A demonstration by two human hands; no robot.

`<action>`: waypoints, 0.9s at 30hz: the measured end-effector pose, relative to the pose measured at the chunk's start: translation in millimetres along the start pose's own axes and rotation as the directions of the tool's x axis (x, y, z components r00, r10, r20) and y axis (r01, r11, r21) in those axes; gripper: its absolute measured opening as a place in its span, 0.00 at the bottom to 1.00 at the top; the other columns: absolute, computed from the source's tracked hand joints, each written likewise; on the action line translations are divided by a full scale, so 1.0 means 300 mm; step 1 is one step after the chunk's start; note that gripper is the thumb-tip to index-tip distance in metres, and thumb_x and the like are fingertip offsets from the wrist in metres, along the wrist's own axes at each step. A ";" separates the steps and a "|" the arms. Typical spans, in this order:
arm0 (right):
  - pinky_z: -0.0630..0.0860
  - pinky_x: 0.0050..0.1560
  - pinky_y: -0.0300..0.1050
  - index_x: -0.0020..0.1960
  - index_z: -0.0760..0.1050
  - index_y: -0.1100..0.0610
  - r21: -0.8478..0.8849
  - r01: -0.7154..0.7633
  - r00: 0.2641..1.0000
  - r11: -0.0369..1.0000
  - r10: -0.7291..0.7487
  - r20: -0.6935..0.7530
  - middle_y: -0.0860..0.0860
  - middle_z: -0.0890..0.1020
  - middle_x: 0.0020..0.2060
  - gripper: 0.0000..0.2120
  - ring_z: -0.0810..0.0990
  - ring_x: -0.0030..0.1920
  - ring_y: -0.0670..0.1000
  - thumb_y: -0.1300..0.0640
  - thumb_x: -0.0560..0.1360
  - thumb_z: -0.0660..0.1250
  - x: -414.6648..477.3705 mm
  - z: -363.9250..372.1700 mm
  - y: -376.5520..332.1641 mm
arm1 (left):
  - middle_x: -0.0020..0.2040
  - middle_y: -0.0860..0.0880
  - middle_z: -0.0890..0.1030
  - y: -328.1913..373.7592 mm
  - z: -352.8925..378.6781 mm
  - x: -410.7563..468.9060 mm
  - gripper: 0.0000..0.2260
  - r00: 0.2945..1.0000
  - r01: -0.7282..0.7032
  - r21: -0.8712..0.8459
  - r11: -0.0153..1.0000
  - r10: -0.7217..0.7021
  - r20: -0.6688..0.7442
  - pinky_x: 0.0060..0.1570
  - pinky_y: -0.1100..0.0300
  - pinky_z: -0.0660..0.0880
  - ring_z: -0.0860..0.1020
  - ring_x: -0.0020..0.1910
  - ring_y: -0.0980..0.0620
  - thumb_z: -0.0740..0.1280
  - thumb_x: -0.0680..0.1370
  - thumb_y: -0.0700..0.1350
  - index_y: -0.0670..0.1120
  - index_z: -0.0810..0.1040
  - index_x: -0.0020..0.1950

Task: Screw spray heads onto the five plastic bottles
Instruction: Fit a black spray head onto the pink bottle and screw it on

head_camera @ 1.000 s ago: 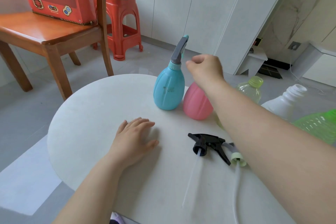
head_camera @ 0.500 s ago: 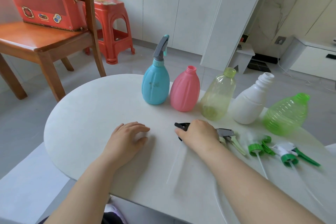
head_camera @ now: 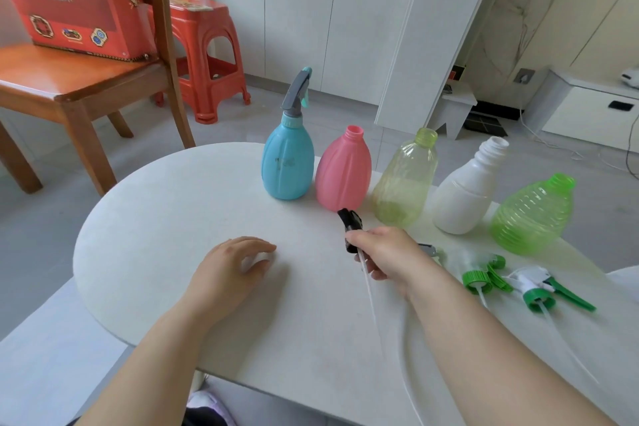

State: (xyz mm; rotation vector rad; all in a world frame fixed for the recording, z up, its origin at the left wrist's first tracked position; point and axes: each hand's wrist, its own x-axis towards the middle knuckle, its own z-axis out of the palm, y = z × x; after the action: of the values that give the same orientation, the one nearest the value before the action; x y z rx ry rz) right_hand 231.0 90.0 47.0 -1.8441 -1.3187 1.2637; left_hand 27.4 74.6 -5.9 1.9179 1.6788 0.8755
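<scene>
1. The right hand is gripping the black spray head, fingers clamped, just before the pink bottle.
2. The left hand is resting on the table, fingers loosely apart.
3. Risk: the trailing dip tube is liable to miss the neck, tipping the unsteadied bottle.

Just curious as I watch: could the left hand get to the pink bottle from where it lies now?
Probably yes. The left hand lies flat and empty on the table, and bare tabletop runs from it to the pink bottle. The right hand, holding the black spray head, sits just beside that path.
</scene>
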 end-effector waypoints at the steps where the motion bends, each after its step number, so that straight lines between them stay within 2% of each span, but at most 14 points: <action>1: 0.66 0.23 0.33 0.34 0.72 0.56 0.098 0.008 0.999 0.995 -0.012 0.048 0.51 0.74 0.29 0.08 0.70 0.26 0.47 0.56 0.71 0.63 -0.015 -0.016 0.005 | 0.53 0.51 0.80 0.003 0.001 -0.005 0.08 1.000 0.010 -0.012 1.000 -0.010 -0.002 0.54 0.65 0.65 0.76 0.55 0.50 0.65 0.74 0.40 0.47 0.80 0.51; 5: 0.72 0.28 0.33 0.39 0.74 0.56 0.376 0.064 0.974 0.924 -0.141 0.180 0.51 0.78 0.34 0.06 0.75 0.27 0.44 0.62 0.73 0.62 -0.058 -0.074 0.028 | 0.48 0.55 0.77 0.021 0.014 -0.026 0.08 0.999 0.036 -0.064 0.997 -0.036 -0.005 0.48 0.70 0.63 0.74 0.49 0.55 0.65 0.74 0.38 0.49 0.80 0.49; 7: 0.74 0.29 0.33 0.40 0.74 0.57 0.438 0.090 0.962 0.895 -0.192 0.196 0.52 0.79 0.36 0.07 0.77 0.28 0.44 0.66 0.73 0.60 -0.065 -0.103 0.045 | 0.46 0.55 0.78 0.040 0.022 -0.034 0.10 0.998 0.048 -0.126 0.991 -0.052 -0.029 0.47 0.72 0.63 0.75 0.48 0.56 0.66 0.73 0.37 0.52 0.79 0.46; 10: 0.75 0.31 0.33 0.41 0.73 0.57 0.476 0.122 0.963 0.871 -0.219 0.154 0.53 0.78 0.38 0.10 0.77 0.35 0.48 0.69 0.73 0.58 -0.059 -0.148 0.072 | 0.47 0.55 0.79 0.091 0.030 -0.020 0.13 0.995 0.063 -0.220 0.974 -0.078 -0.061 0.45 0.77 0.65 0.76 0.47 0.58 0.66 0.73 0.37 0.57 0.76 0.44; 11: 0.75 0.31 0.34 0.41 0.73 0.57 0.483 0.136 0.963 0.865 -0.230 0.141 0.54 0.78 0.38 0.10 0.76 0.36 0.49 0.70 0.73 0.58 -0.055 -0.161 0.080 | 0.48 0.54 0.79 0.111 0.034 -0.004 0.12 0.995 0.058 -0.223 0.973 -0.074 -0.066 0.45 0.78 0.65 0.76 0.48 0.59 0.66 0.73 0.37 0.55 0.76 0.46; 13: 0.75 0.33 0.34 0.42 0.74 0.57 0.486 0.168 0.960 0.858 -0.254 0.117 0.54 0.78 0.39 0.11 0.76 0.37 0.49 0.70 0.72 0.58 -0.043 -0.182 0.091 | 0.53 0.51 0.79 0.161 0.045 0.048 0.12 0.995 0.048 -0.201 0.978 -0.064 -0.071 0.51 0.71 0.64 0.75 0.51 0.56 0.66 0.73 0.38 0.50 0.76 0.54; 16: 0.73 0.37 0.39 0.44 0.74 0.54 0.493 0.192 0.960 0.849 -0.267 0.086 0.54 0.79 0.43 0.13 0.75 0.41 0.52 0.70 0.72 0.58 -0.024 -0.204 0.106 | 0.62 0.48 0.74 0.247 0.071 0.157 0.19 0.993 0.009 -0.155 0.988 -0.027 -0.116 0.55 0.68 0.62 0.71 0.57 0.54 0.66 0.73 0.41 0.48 0.70 0.64; 19: 0.73 0.38 0.40 0.44 0.74 0.55 0.525 0.188 0.955 0.830 -0.279 0.098 0.54 0.79 0.43 0.12 0.75 0.45 0.57 0.71 0.72 0.58 -0.009 -0.224 0.117 | 0.70 0.47 0.65 0.328 0.106 0.273 0.28 0.985 0.012 -0.160 0.987 -0.039 -0.169 0.60 0.64 0.58 0.64 0.68 0.51 0.67 0.72 0.45 0.48 0.60 0.70; 22: 0.75 0.33 0.35 0.44 0.74 0.56 0.525 0.209 0.944 0.825 -0.311 0.114 0.54 0.80 0.42 0.12 0.76 0.41 0.56 0.71 0.72 0.58 0.001 -0.247 0.128 | 0.72 0.46 0.62 0.378 0.140 0.363 0.31 0.972 0.038 -0.210 0.977 -0.085 -0.219 0.66 0.60 0.57 0.60 0.70 0.50 0.67 0.73 0.45 0.46 0.56 0.71; 25: 0.75 0.31 0.35 0.43 0.74 0.57 0.533 0.205 0.943 0.821 -0.311 0.117 0.53 0.81 0.40 0.12 0.78 0.32 0.46 0.71 0.72 0.58 0.008 -0.258 0.145 | 0.70 0.45 0.65 0.408 0.169 0.421 0.24 0.957 0.050 -0.214 0.976 -0.108 -0.269 0.63 0.60 0.60 0.65 0.68 0.49 0.63 0.75 0.45 0.45 0.59 0.70; 27: 0.75 0.32 0.36 0.43 0.74 0.57 0.552 0.190 0.943 0.812 -0.308 0.127 0.54 0.81 0.40 0.11 0.79 0.31 0.43 0.72 0.72 0.58 0.012 -0.260 0.157 | 0.69 0.45 0.68 0.422 0.187 0.449 0.23 0.956 0.058 -0.201 0.978 -0.112 -0.270 0.62 0.59 0.62 0.67 0.67 0.48 0.63 0.76 0.45 0.45 0.61 0.69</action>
State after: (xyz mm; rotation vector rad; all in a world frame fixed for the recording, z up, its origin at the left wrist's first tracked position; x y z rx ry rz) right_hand 321.6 82.6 39.0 -1.1312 -1.1138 1.5196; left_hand 164.4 190.7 65.4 1.6405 1.7461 1.2744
